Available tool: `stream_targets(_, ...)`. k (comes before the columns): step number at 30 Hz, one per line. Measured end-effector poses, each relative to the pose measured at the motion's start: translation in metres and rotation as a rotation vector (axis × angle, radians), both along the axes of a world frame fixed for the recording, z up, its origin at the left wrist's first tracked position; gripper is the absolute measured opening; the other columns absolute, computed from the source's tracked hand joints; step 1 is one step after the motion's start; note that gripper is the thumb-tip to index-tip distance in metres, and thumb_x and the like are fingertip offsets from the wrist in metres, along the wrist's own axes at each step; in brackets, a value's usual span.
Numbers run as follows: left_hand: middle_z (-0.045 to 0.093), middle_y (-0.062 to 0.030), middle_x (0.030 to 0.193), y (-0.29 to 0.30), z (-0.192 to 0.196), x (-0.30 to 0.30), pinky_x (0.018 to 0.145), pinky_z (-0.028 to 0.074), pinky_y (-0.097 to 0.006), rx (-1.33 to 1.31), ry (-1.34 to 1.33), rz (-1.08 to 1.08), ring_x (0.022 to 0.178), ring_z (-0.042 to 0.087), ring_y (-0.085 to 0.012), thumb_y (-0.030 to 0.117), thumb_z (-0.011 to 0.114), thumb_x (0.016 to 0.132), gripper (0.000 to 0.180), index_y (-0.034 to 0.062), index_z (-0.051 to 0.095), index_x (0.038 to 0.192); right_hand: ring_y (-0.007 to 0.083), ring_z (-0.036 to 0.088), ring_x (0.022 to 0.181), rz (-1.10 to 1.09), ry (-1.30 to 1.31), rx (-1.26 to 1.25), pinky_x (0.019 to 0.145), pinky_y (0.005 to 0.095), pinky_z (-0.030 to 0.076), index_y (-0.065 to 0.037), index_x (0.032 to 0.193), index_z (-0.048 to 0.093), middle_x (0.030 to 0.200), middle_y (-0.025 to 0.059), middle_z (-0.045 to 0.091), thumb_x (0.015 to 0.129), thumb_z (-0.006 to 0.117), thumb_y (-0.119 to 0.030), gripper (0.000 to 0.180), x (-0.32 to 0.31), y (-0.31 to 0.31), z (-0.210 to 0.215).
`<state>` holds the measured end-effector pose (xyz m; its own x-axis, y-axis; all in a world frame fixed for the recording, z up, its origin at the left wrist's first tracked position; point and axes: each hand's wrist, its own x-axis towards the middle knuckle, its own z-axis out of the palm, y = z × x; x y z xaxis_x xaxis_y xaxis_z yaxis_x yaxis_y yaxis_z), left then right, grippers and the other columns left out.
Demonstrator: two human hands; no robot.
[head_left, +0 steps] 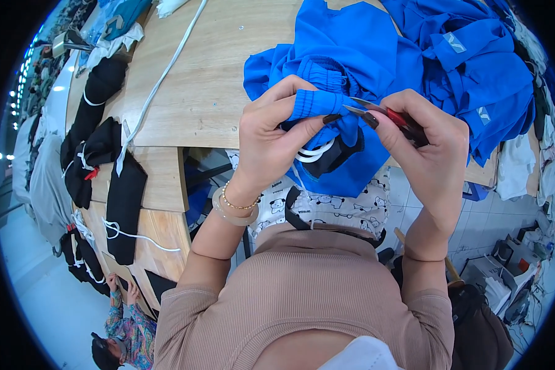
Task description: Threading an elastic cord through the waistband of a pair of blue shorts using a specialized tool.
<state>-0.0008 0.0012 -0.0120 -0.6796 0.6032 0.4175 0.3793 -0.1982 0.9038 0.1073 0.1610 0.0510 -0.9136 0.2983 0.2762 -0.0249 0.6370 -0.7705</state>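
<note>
My left hand (266,137) is closed on the gathered elastic edge of a blue garment (357,40), pinching it between thumb and fingers. In my right hand (430,140) are small thread snips with a red handle (396,117). Their pointed metal blades touch or nearly touch the edge of the pinched cloth, close to my left thumb; the exact contact cannot be made out. White loops (314,153) and a dark piece of the garment show below my left hand. The rest of the garment lies on the wooden table (209,80) and hangs over its front edge.
More blue garments (487,86) are heaped at the right. Black garments (126,209) with white cords lie at the left, and a long white cord (160,80) crosses the table. A person (126,342) sits at the lower left. Boxes and cables stand at the lower right.
</note>
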Motion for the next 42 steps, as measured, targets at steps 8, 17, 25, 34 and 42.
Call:
stream_targets(8,0.061,-0.0060,0.085,0.000,-0.002,-0.001,0.063,0.045,-0.021,0.026,-0.013,-0.006,0.074,0.057,-0.0120,-0.008,0.065,0.074,0.020,-0.0012,0.070,0.092,0.0103,0.049,0.052,0.013,0.018,-0.008,0.049,0.0209,0.038,0.000,0.079,0.059,0.063,0.0062,0.055,0.079,0.069,-0.006,0.012,-0.002,0.000,-0.001)
stream_targets(17,0.061,-0.0067,0.087,0.001,-0.003,0.001,0.063,0.045,-0.021,0.039,-0.007,-0.008,0.075,0.057,-0.0119,-0.005,0.068,0.074,0.019,-0.0011,0.070,0.093,0.0014,0.042,0.059,0.023,0.060,-0.126,0.052,0.0154,0.029,0.001,0.083,0.061,0.069,-0.0019,0.053,0.082,0.067,-0.003,0.008,-0.004,-0.003,-0.014)
stream_targets(25,0.062,-0.0058,0.085,0.004,0.003,0.004,0.064,0.045,-0.021,0.047,-0.096,0.020,0.075,0.057,-0.0113,-0.002,0.069,0.076,0.016,-0.0015,0.070,0.092,0.0016,0.047,0.061,0.020,0.125,-0.696,0.052,0.0161,0.037,0.000,0.085,0.060,0.069,-0.0008,0.056,0.085,0.066,-0.007,0.009,-0.010,-0.012,-0.035)
stream_targets(34,0.063,-0.0053,0.084,0.006,0.000,0.007,0.064,0.045,-0.021,-0.011,-0.145,0.013,0.074,0.057,-0.0108,-0.002,0.069,0.077,0.015,-0.0020,0.069,0.092,0.0009,0.040,0.057,-0.203,0.366,-0.608,0.048,0.0156,0.026,-0.003,0.092,0.054,0.071,-0.0008,0.053,0.092,0.057,-0.013,0.011,-0.014,-0.019,-0.036)
stream_targets(42,0.062,-0.0047,0.083,0.002,0.002,0.004,0.063,0.044,-0.021,-0.005,-0.151,0.037,0.073,0.056,-0.0104,-0.002,0.069,0.077,0.015,-0.0020,0.069,0.092,0.0052,0.047,0.055,-0.057,0.087,-0.065,0.048,0.0190,0.034,-0.001,0.083,0.063,0.063,0.0016,0.055,0.081,0.068,-0.006,0.007,0.001,0.000,-0.009)
